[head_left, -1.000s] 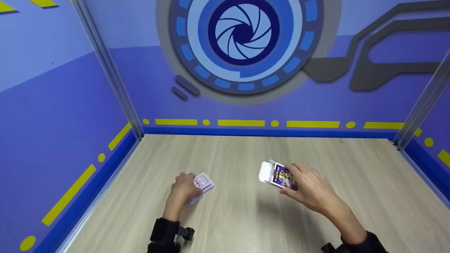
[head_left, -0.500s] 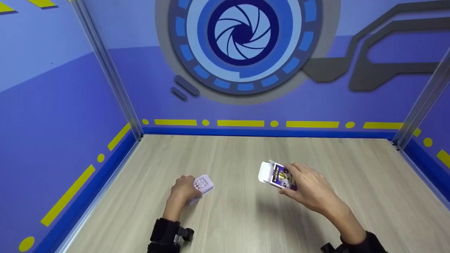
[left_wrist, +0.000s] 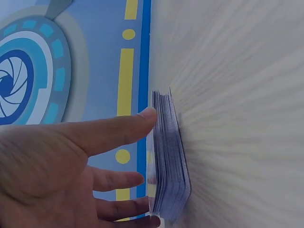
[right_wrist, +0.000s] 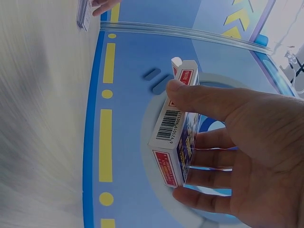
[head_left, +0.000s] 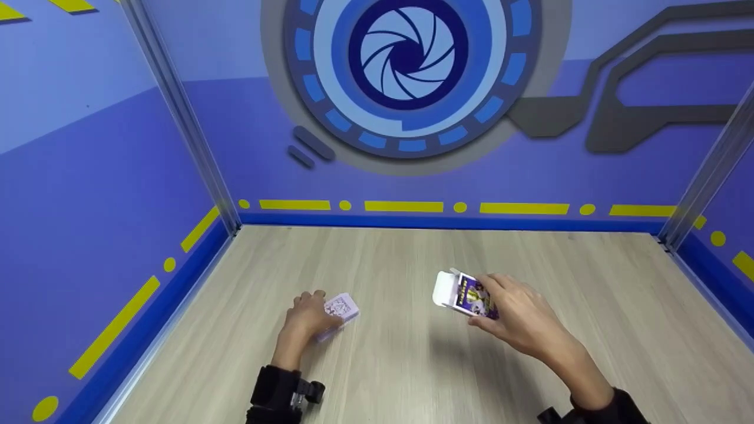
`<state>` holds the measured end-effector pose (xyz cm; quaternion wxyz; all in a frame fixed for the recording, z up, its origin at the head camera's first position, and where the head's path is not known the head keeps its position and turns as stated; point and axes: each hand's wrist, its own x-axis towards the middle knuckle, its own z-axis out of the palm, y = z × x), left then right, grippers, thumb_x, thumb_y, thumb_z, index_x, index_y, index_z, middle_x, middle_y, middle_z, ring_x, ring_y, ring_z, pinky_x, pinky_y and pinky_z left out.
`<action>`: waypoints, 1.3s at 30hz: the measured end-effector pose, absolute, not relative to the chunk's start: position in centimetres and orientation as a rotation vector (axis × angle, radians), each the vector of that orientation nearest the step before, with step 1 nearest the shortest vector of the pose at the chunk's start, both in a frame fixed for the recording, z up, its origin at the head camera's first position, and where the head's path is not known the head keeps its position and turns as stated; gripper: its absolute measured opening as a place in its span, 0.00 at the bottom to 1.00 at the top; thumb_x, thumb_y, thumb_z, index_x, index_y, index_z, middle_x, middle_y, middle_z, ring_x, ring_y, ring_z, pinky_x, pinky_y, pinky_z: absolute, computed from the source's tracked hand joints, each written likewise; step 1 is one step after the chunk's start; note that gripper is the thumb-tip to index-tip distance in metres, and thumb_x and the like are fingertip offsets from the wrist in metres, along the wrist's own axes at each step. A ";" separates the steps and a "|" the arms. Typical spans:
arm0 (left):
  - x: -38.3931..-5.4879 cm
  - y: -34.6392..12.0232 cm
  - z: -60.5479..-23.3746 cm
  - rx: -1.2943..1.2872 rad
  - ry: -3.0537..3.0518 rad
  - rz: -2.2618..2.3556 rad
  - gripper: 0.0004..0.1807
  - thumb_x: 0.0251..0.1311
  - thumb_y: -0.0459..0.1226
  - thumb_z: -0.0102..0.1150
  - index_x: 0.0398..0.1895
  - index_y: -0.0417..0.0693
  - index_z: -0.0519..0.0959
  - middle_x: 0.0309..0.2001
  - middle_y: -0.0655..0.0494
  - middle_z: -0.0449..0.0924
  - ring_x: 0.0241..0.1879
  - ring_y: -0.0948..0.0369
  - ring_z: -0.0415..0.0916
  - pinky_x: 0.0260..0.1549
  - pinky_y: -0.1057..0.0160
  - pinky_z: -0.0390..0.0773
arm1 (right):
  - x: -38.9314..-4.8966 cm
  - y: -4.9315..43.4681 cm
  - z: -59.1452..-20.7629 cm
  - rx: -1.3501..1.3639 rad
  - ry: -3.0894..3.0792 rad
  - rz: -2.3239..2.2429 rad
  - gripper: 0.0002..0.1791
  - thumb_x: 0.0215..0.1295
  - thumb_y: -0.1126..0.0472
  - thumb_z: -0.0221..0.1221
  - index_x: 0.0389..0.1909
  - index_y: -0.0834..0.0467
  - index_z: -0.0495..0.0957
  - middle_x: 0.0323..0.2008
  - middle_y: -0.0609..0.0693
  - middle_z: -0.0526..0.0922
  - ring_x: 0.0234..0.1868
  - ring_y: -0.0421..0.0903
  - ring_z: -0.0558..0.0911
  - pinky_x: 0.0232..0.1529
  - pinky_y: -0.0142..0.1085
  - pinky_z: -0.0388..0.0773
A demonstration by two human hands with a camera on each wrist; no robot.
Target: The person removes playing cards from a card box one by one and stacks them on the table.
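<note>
On the wooden table [head_left: 389, 365] at left lies a deck of playing cards [head_left: 341, 307], its stacked edges [left_wrist: 171, 161] showing in the left wrist view. My left hand [head_left: 306, 318] is over the deck, with thumb and fingertips touching its top and extended fairly straight. To the right, my right hand [head_left: 521, 315] holds a small purple-and-white playing card box [head_left: 474, 296] above the table. The thumb presses the barcode side [right_wrist: 168, 124] and the fingers support the opposite side. The box's white flap [head_left: 445, 288] stands open toward the left; its inside is hard to see.
Blue printed walls [head_left: 406, 188] close in the table at the back and both sides, with metal corner posts [head_left: 188, 118]. Black straps with camera mounts [head_left: 288, 391] sit on the wrists.
The upper cards of the deck have shifted slightly under my left hand, so the stack looks more even. My right hand and the box have stayed nearly still.
</note>
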<state>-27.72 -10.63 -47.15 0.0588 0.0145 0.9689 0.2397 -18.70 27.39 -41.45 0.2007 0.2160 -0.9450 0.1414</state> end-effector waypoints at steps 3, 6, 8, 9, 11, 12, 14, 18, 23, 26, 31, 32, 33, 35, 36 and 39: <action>-27.4 -10.1 -46.3 0.078 3.003 0.778 0.38 0.59 0.44 0.73 0.67 0.32 0.72 0.59 0.32 0.73 0.61 0.39 0.68 0.59 0.37 0.69 | -18.7 27.4 -41.5 0.608 -2.635 0.392 0.38 0.52 0.50 0.79 0.60 0.64 0.77 0.51 0.58 0.83 0.46 0.53 0.82 0.41 0.50 0.80; -26.7 -9.2 -45.1 0.166 3.079 0.866 0.31 0.62 0.42 0.71 0.64 0.34 0.76 0.60 0.34 0.74 0.62 0.39 0.68 0.58 0.39 0.70 | -18.6 27.3 -41.5 0.600 -2.646 0.403 0.38 0.52 0.51 0.79 0.61 0.64 0.77 0.52 0.59 0.82 0.47 0.54 0.82 0.42 0.50 0.80; -26.0 -8.5 -44.3 0.247 3.123 0.918 0.27 0.63 0.41 0.71 0.62 0.37 0.79 0.60 0.36 0.75 0.62 0.41 0.69 0.58 0.41 0.71 | -18.6 27.2 -41.5 0.591 -2.661 0.411 0.39 0.52 0.51 0.79 0.61 0.65 0.77 0.53 0.60 0.82 0.48 0.55 0.82 0.43 0.51 0.80; -25.6 -8.0 -43.9 0.288 3.146 0.937 0.25 0.63 0.41 0.71 0.61 0.38 0.80 0.60 0.38 0.75 0.62 0.42 0.69 0.58 0.42 0.71 | -18.6 27.2 -41.4 0.588 -2.667 0.413 0.39 0.52 0.51 0.79 0.62 0.65 0.77 0.53 0.61 0.82 0.49 0.56 0.82 0.44 0.52 0.81; -24.9 -7.0 -43.2 0.377 3.196 0.968 0.22 0.64 0.40 0.71 0.58 0.41 0.82 0.59 0.41 0.77 0.62 0.45 0.71 0.59 0.45 0.73 | -18.5 27.1 -41.4 0.584 -2.679 0.418 0.40 0.52 0.52 0.79 0.62 0.66 0.76 0.54 0.61 0.82 0.50 0.57 0.82 0.45 0.53 0.81; -24.5 -6.4 -42.9 0.423 3.224 0.975 0.20 0.64 0.39 0.71 0.57 0.42 0.83 0.58 0.43 0.78 0.61 0.46 0.72 0.58 0.46 0.73 | -18.5 27.1 -41.4 0.581 -2.684 0.418 0.40 0.51 0.53 0.80 0.62 0.66 0.76 0.54 0.62 0.81 0.51 0.58 0.82 0.46 0.53 0.81; -23.8 -5.3 -42.5 0.521 3.267 1.006 0.17 0.64 0.38 0.71 0.54 0.44 0.84 0.55 0.46 0.79 0.59 0.48 0.74 0.57 0.48 0.75 | -18.5 27.1 -41.4 0.580 -2.692 0.419 0.40 0.51 0.53 0.80 0.62 0.66 0.77 0.55 0.62 0.81 0.52 0.58 0.82 0.47 0.54 0.81; -22.5 -3.0 -41.9 0.707 3.281 1.113 0.11 0.64 0.35 0.70 0.49 0.47 0.85 0.51 0.52 0.82 0.55 0.53 0.77 0.54 0.53 0.78 | -18.5 26.9 -41.4 0.586 -2.704 0.436 0.40 0.50 0.55 0.81 0.62 0.65 0.77 0.56 0.60 0.81 0.55 0.58 0.81 0.49 0.55 0.80; -20.8 -0.5 -41.9 0.942 3.198 1.188 0.08 0.63 0.34 0.69 0.45 0.48 0.83 0.47 0.56 0.82 0.51 0.58 0.78 0.51 0.59 0.80 | -18.3 26.5 -41.3 0.598 -2.715 0.458 0.40 0.49 0.56 0.81 0.63 0.62 0.77 0.57 0.57 0.80 0.56 0.56 0.80 0.50 0.55 0.80; -20.1 0.5 -42.1 1.062 3.164 1.189 0.07 0.64 0.33 0.68 0.43 0.48 0.82 0.45 0.58 0.82 0.49 0.61 0.79 0.49 0.62 0.80 | -18.2 26.3 -41.2 0.608 -2.710 0.462 0.40 0.48 0.58 0.82 0.63 0.60 0.77 0.57 0.55 0.80 0.57 0.55 0.79 0.51 0.55 0.80; -19.6 1.5 -42.5 1.145 3.089 1.319 0.07 0.66 0.31 0.67 0.42 0.48 0.80 0.42 0.59 0.81 0.43 0.64 0.79 0.42 0.66 0.80 | -18.1 25.9 -41.3 0.649 -2.691 0.449 0.40 0.45 0.59 0.83 0.62 0.59 0.78 0.56 0.53 0.80 0.55 0.52 0.79 0.50 0.51 0.81; -19.6 1.6 -42.6 1.150 3.053 1.366 0.07 0.66 0.30 0.66 0.42 0.47 0.79 0.41 0.58 0.81 0.42 0.64 0.79 0.41 0.66 0.80 | -18.1 25.8 -41.3 0.659 -2.688 0.444 0.40 0.44 0.59 0.83 0.61 0.59 0.78 0.55 0.53 0.80 0.54 0.51 0.79 0.50 0.50 0.81; -19.5 1.7 -42.7 1.151 3.011 1.411 0.06 0.67 0.30 0.65 0.42 0.47 0.78 0.40 0.58 0.81 0.41 0.64 0.78 0.40 0.65 0.80 | -18.1 25.8 -41.4 0.668 -2.686 0.439 0.41 0.44 0.59 0.83 0.61 0.58 0.78 0.55 0.53 0.80 0.54 0.51 0.79 0.49 0.50 0.81; -19.4 2.0 -42.9 1.140 2.912 1.518 0.07 0.66 0.28 0.64 0.42 0.46 0.77 0.39 0.57 0.80 0.40 0.65 0.78 0.37 0.64 0.81 | -18.0 25.6 -41.4 0.680 -2.680 0.431 0.41 0.44 0.59 0.84 0.61 0.58 0.78 0.55 0.52 0.80 0.53 0.50 0.79 0.49 0.49 0.81; -19.4 2.1 -43.0 1.124 2.860 1.567 0.07 0.66 0.28 0.63 0.42 0.46 0.77 0.38 0.57 0.80 0.39 0.66 0.77 0.36 0.64 0.81 | -18.0 25.5 -41.4 0.687 -2.677 0.430 0.41 0.44 0.59 0.84 0.61 0.58 0.78 0.55 0.52 0.80 0.53 0.50 0.79 0.50 0.49 0.80; -19.4 2.6 -43.4 1.058 2.731 1.688 0.09 0.65 0.25 0.62 0.40 0.45 0.75 0.37 0.58 0.78 0.37 0.67 0.76 0.34 0.65 0.81 | -17.8 25.3 -41.3 0.696 -2.676 0.433 0.40 0.44 0.60 0.83 0.61 0.58 0.77 0.55 0.51 0.80 0.54 0.50 0.79 0.52 0.50 0.80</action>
